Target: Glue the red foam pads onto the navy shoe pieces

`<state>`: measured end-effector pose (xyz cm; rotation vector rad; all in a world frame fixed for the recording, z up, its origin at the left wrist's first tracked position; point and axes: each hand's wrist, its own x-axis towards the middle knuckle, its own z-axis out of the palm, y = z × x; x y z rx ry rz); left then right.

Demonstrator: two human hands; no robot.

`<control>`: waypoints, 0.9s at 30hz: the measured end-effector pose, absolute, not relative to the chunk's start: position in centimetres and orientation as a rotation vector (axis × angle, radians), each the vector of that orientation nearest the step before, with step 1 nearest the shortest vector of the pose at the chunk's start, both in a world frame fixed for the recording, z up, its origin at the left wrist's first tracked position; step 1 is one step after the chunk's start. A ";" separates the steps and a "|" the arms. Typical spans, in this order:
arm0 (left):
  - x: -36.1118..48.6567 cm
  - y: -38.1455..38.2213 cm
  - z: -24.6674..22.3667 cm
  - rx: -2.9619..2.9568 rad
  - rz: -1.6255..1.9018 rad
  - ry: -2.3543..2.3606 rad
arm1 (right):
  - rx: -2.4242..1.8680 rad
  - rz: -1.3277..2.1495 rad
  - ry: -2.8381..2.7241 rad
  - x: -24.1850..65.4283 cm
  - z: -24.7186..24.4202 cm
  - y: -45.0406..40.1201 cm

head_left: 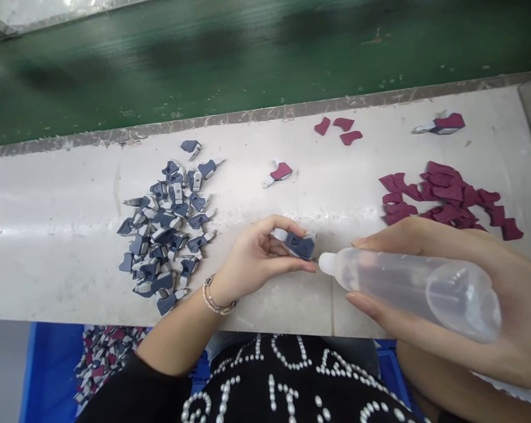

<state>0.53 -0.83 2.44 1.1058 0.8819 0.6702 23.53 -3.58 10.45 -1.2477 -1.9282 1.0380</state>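
Observation:
My left hand (265, 252) pinches a small navy and pale grey plastic part (297, 243) between thumb and fingers, its recessed side facing up. In my right hand (463, 282) lies a translucent squeeze bottle (393, 282), held nearly flat. Its white tip (327, 263) points left and stops just short of the navy part. Some clear contents seem to show inside the bottle. Beyond my left hand rests a similar part with a maroon face (281, 171). A heap of maroon inserts (446, 194) lies past my right hand, which partly hides it.
A pile of navy and grey parts (164, 235) covers the table's left middle. Three loose maroon inserts (342, 124) and another maroon-faced part (444, 123) lie farther back. A green conveyor belt (265, 59) runs behind the white table (49, 235). Below left is a blue bin (49, 370) filled with parts.

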 end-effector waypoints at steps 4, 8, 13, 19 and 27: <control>0.3 -0.8 2.4 1.168 0.686 0.890 | -1.269 1.032 -1.952 23.9 10.5 -3.7; 0.2 -0.8 2.3 1.199 0.710 0.867 | -1.295 1.017 -1.939 23.8 10.7 -3.9; 0.1 -0.9 2.4 1.229 0.688 0.893 | -1.411 1.016 -1.844 23.6 10.6 -4.2; 0.1 -0.8 2.4 1.210 0.628 0.827 | -1.452 0.958 -1.817 23.9 10.2 -4.2; 0.0 -0.5 2.5 1.144 0.499 0.791 | -1.465 0.933 -1.824 23.8 10.3 -4.2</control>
